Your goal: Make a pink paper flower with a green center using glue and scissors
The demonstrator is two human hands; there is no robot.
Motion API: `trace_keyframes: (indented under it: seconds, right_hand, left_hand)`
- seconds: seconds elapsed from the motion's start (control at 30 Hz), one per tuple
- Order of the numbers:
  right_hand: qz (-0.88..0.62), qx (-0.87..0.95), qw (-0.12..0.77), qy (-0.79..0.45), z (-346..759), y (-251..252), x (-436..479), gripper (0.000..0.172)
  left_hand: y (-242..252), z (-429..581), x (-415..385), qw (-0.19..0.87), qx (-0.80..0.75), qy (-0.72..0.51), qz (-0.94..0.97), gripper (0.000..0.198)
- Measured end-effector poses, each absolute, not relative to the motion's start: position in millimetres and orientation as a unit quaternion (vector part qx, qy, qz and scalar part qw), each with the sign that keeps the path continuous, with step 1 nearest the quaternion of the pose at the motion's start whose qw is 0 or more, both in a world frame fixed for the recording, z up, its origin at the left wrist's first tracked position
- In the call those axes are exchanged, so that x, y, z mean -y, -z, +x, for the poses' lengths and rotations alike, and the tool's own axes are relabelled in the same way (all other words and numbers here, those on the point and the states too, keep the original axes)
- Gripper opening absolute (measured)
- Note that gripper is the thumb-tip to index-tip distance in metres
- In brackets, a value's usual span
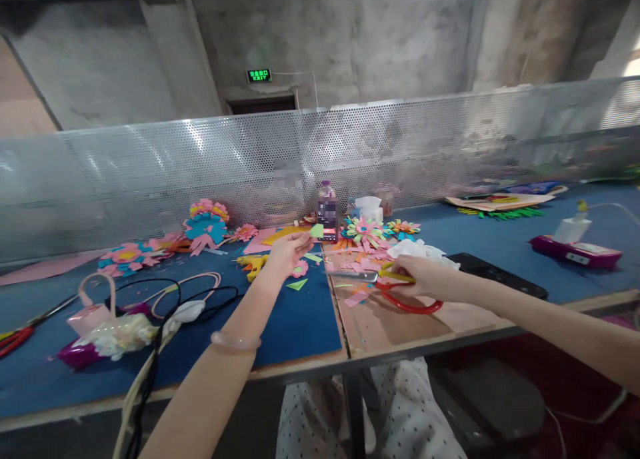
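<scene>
My left hand (291,251) reaches over the middle of the table, its fingers pinched on a small green paper piece (317,231). To its right my right hand (416,277) is closed on scissors (411,306) with red and yellow handles; the blades point left, toward the left hand, and do not touch the green piece. Pink paper scraps (361,266) lie under and behind the blades. A green triangle (297,284) and a small pink flower (300,268) rest just below my left hand.
Paper flowers (206,229) stand at the back left, more (366,229) at the back right. A bottle (327,209) is at the back centre. Cables (160,332) and a glue gun (80,356) lie left; a black phone-like slab (500,276) and purple device (575,251) lie right.
</scene>
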State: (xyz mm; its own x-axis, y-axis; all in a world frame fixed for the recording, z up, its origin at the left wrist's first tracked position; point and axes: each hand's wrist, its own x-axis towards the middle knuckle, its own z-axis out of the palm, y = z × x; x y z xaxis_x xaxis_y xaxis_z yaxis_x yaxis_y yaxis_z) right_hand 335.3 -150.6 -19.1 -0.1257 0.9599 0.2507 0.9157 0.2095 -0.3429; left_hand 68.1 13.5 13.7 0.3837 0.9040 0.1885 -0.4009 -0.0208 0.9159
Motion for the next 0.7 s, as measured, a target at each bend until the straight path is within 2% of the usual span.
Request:
trace_keyframes:
  seconds: [0.1,0.17,0.23,0.33,0.47,0.6,0.7]
  right_hand:
    - [-0.663,0.674,0.320,-0.057,337.1,11.5,145.2,0.039]
    - [-0.662,0.623,0.409,-0.074,330.1,8.3,138.1,0.040]
    - [-0.643,0.607,0.460,-0.074,315.4,7.4,129.4,0.039]
    - [-0.615,0.618,0.486,-0.063,285.8,10.8,116.5,0.032]
    - [-0.593,0.626,0.503,-0.065,259.1,19.6,104.1,0.025]
    - [-0.594,0.624,0.504,-0.059,261.3,23.0,98.6,0.033]
    - [-0.590,0.635,0.498,-0.031,269.6,21.1,98.1,0.047]
  left_hand:
    - [-20.1,65.3,-10.8,0.676,-0.190,-0.486,0.521,0.005]
    - [-20.5,67.2,-2.6,0.696,-0.160,-0.440,0.544,0.010]
    - [-17.2,72.3,9.4,0.715,-0.141,-0.369,0.577,0.016]
    - [-10.0,81.7,26.4,0.721,-0.123,-0.260,0.630,0.018]
    - [-5.9,87.4,34.7,0.704,-0.118,-0.221,0.664,0.015]
    - [-9.6,84.9,30.6,0.677,-0.125,-0.218,0.691,0.013]
    - [-14.5,80.7,28.6,0.663,-0.136,-0.224,0.701,0.011]
